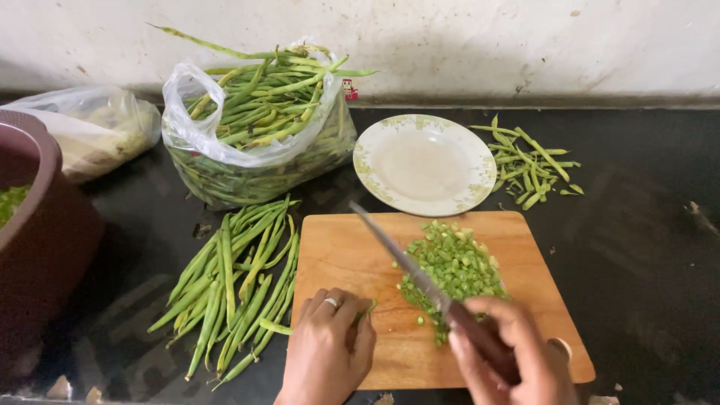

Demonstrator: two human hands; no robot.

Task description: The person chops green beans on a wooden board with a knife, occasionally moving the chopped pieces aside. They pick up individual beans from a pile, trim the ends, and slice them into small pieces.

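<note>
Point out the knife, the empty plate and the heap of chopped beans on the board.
knife point(401, 259): head view, middle of the blade.
plate point(424, 164): head view, bare centre.
chopped beans point(452, 264): head view, middle of the heap.

Bare board point(341, 251) left of the chopped pile point(454, 266); loose beans point(232, 281) and plate point(424, 163) hem its edges.

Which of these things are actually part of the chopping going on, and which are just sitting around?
In use: knife in the right hand; left hand on the wooden cutting board; chopped bean pieces; loose whole beans.

Lying about: empty plate; trimmed ends; bag of beans; second plastic bag; maroon basket.
</note>
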